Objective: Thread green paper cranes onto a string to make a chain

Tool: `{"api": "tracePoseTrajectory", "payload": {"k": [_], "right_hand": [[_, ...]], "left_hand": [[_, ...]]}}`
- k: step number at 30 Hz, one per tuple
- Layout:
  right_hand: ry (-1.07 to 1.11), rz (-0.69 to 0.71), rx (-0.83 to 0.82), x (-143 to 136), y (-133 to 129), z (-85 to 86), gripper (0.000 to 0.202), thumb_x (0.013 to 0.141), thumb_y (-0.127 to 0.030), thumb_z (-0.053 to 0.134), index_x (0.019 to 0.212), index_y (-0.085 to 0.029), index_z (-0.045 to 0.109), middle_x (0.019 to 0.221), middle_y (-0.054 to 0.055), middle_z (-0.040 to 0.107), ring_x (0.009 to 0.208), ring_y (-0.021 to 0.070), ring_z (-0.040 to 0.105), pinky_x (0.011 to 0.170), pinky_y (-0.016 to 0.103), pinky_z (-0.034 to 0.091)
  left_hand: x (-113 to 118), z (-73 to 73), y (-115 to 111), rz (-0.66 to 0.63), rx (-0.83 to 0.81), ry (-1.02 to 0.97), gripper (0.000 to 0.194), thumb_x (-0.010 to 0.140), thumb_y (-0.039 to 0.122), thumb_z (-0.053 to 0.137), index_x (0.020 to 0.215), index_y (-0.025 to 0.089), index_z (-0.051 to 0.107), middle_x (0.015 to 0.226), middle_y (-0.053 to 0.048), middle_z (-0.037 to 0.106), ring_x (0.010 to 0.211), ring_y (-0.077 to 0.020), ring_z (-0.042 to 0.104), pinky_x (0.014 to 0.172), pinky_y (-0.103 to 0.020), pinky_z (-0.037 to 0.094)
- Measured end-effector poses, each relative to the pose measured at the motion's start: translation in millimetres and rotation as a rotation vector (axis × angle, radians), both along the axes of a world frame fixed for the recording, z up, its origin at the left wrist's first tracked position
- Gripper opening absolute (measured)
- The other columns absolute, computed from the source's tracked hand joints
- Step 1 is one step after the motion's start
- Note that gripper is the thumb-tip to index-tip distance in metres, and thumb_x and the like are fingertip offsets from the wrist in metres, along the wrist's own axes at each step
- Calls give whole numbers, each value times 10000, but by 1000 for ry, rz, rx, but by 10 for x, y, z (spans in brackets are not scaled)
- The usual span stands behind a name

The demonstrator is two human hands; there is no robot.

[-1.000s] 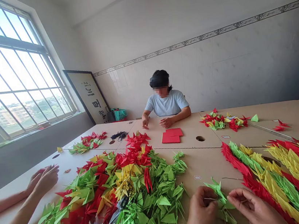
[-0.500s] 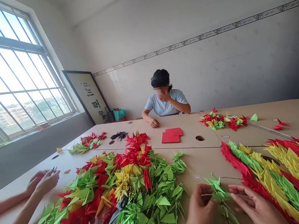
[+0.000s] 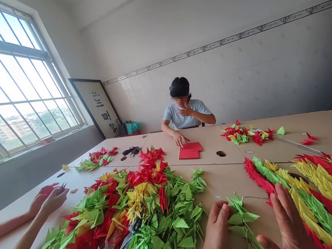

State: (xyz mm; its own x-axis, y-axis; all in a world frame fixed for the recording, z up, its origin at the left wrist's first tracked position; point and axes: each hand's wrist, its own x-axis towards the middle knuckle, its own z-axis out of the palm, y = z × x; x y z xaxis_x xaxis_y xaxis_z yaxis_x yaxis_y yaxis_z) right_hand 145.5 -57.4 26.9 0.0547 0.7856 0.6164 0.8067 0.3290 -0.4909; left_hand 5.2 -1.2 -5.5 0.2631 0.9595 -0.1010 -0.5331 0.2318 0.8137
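Observation:
A string of green folded-paper cranes (image 3: 242, 217) lies at the front right of the table, between my two hands. My left hand (image 3: 214, 234) is just left of it, with its fingers curled and the thumb against them. Whatever that hand may be pinching is hidden. My right hand (image 3: 290, 222) is open and raised to the right of the string, its fingers apart and nothing in them. A thin wire-like piece (image 3: 257, 198) lies above the green cranes. To the left spreads a large heap of green cranes (image 3: 170, 226).
Red, yellow and green crane strands (image 3: 318, 194) lie on the right. A mixed heap (image 3: 104, 214) covers the front left, near another person's hands (image 3: 50, 201), which hold a small pointed tool. Across the table, a person in a light blue shirt (image 3: 186, 113) touches red paper sheets (image 3: 190, 150).
My right hand has drawn away from the green cranes and opened, fingers up. My left hand has shifted slightly left. The person opposite has reached out to the red paper.

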Motion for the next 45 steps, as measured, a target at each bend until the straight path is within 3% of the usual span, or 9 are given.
{"api": "tracePoseTrajectory", "payload": {"k": [4,8,14,18,23,32,40,45], "right_hand": [[49,-3,-16,39,66,-49,823,778,-347,591,1406,-467,74,1507,-100,130,1322,353,212,1038,539,317],[-12,43,-35,143,211,-280,666,804,-440,512,1409,-373,242,1506,-29,202,1314,361,256,1006,541,356],[-21,73,-54,186,329,-556,667,790,-438,520,1397,-399,248,1466,-35,314,1314,318,279,992,474,409],[-17,82,-54,163,308,-519,688,784,-438,532,1405,-365,246,1491,-18,254,1323,342,243,983,512,399],[6,89,-37,172,252,-446,743,807,-433,503,1437,-348,118,1518,-15,162,1338,319,211,1029,491,347],[30,139,-69,201,330,-597,643,837,-390,478,1423,-306,227,1457,9,336,1295,296,332,1015,472,384],[62,161,-116,206,308,-615,565,833,-415,475,1367,-262,376,1408,40,416,1286,300,347,1021,466,377],[58,159,-79,198,352,-596,478,831,-434,482,1263,-228,489,1286,100,551,1150,293,530,929,446,474]], "left_hand": [[-5,-14,7,4,-10,19,433,671,512,670,893,151,580,822,-40,605,806,-181,547,732,-278,391],[-13,-22,16,8,7,56,439,678,526,656,894,149,595,838,-43,607,780,-168,537,733,-272,384],[-26,4,14,8,8,129,466,656,566,651,855,146,611,817,-42,615,796,-179,533,750,-275,379],[-19,10,10,4,7,105,464,647,569,658,830,145,609,807,-41,606,799,-182,533,748,-272,381],[-7,4,12,-10,-22,70,467,638,564,671,828,145,591,789,-28,589,752,-162,523,703,-259,377],[12,-8,6,-15,1,47,429,661,530,672,825,145,582,786,-30,582,742,-163,534,706,-270,379],[10,1,-9,-3,3,64,433,650,525,682,847,148,598,816,-42,594,748,-161,530,714,-270,381],[-2,19,-15,10,31,117,409,640,516,694,812,153,618,791,-30,594,776,-172,525,737,-276,368]]}}
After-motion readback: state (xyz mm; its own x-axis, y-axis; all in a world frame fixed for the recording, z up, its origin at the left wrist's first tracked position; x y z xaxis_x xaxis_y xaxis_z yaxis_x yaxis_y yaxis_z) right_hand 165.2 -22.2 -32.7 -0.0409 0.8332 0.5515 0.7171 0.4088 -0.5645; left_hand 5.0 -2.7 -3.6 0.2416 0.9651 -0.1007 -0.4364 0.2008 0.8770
